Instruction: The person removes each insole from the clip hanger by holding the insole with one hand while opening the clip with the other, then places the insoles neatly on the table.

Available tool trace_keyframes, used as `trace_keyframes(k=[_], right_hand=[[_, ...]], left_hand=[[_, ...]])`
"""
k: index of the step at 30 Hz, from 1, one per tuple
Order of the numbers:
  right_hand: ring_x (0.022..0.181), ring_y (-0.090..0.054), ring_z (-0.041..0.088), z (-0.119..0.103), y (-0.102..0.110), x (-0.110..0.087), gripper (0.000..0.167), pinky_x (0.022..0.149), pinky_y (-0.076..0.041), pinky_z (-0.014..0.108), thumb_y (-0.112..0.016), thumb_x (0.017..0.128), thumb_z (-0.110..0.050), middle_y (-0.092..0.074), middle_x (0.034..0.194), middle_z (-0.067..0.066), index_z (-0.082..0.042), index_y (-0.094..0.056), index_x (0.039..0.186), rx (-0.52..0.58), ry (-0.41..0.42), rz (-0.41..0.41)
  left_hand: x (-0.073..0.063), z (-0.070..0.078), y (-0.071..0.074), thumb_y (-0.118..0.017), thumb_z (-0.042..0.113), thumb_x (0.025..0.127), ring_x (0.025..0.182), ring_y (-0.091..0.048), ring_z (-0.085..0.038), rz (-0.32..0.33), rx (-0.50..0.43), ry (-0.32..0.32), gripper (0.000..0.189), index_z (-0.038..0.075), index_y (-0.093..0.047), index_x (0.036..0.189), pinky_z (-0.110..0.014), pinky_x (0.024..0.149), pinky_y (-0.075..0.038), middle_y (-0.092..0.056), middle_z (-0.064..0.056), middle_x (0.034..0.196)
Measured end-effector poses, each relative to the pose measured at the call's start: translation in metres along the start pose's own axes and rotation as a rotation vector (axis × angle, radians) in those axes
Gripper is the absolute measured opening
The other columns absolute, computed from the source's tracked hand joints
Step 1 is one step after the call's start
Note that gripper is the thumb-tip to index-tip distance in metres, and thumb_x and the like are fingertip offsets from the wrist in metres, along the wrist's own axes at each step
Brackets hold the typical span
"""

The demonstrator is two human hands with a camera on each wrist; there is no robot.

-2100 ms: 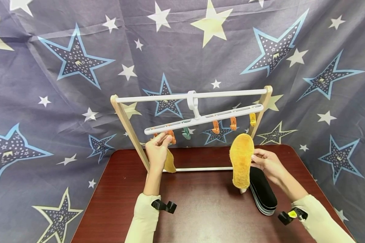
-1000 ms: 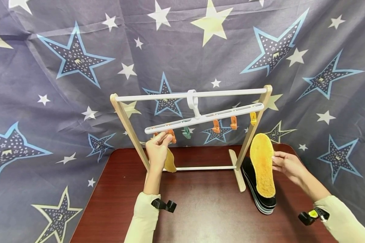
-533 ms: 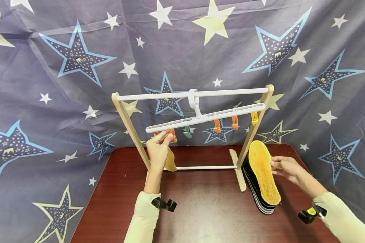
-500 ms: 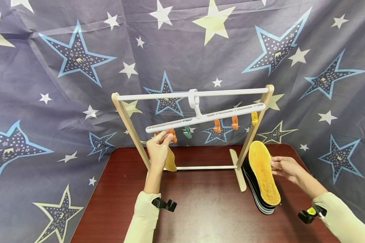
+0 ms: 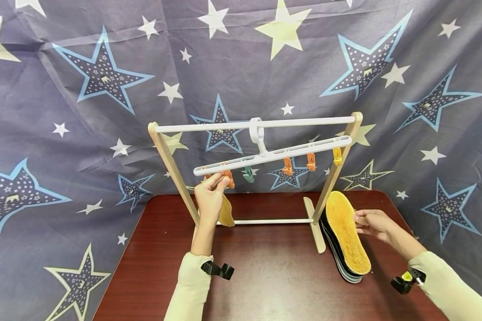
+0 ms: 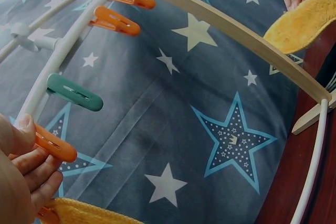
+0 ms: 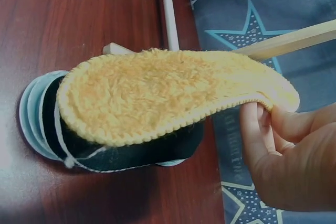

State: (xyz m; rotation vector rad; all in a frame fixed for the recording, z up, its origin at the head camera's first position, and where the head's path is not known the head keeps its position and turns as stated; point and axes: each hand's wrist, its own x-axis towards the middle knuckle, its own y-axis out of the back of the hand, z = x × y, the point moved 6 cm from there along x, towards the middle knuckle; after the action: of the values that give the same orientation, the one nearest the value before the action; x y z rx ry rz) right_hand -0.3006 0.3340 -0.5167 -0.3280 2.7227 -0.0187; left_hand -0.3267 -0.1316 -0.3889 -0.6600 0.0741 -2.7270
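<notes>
My left hand (image 5: 209, 196) pinches an orange clip (image 6: 59, 145) near the lower left end of the white clip hanger (image 5: 273, 155). Below that hand hangs a yellow fuzzy insole (image 5: 226, 214), its top hidden behind the hand. At the right, my right hand (image 5: 375, 225) holds another yellow insole (image 5: 347, 234) by its edge, between thumb and fingers. This insole lies tilted over a stack of black-topped insoles (image 7: 142, 158). In the right wrist view its near end sits over the stack and its far end is in the fingers.
The hanger hooks on the top bar (image 5: 305, 121) of a wooden-sided rack and slopes down to the left. Free clips hang from it: a green clip (image 5: 248, 174), two orange ones and a yellow clip (image 5: 337, 156). The rack's foot (image 5: 315, 226) stands beside the stack.
The right hand has carried its yellow insole rightward from in front of the rack's right post, then lowered it over the black stack. The left hand has stayed at the clip.
</notes>
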Motion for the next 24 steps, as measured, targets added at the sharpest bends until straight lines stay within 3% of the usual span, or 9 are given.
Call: trace_keyframes(k=[10,24], right_hand=[[0.081,-0.069,0.007,0.006,-0.001,0.010,0.015,0.076,-0.061,0.027,-0.048,0.104,0.000,-0.069,0.085,-0.006,-0.004,-0.063,0.104,-0.071,-0.026,0.010],[0.078,-0.067,0.007,0.010,0.000,0.021,0.011,0.072,-0.060,0.026,-0.051,0.102,0.001,-0.068,0.081,-0.007,-0.001,-0.062,0.102,-0.160,-0.035,0.050]], left_hand=[[-0.001,0.000,0.001,-0.074,-0.009,0.086,0.077,-0.068,0.011,0.004,0.011,0.004,0.024,-0.018,-0.071,0.108,-0.008,0.073,-0.055,-0.069,-0.038,0.103],[-0.001,-0.001,0.000,-0.074,-0.008,0.086,0.078,-0.068,0.011,0.003,0.006,0.024,0.025,-0.017,-0.071,0.109,-0.008,0.074,-0.055,-0.069,-0.037,0.104]])
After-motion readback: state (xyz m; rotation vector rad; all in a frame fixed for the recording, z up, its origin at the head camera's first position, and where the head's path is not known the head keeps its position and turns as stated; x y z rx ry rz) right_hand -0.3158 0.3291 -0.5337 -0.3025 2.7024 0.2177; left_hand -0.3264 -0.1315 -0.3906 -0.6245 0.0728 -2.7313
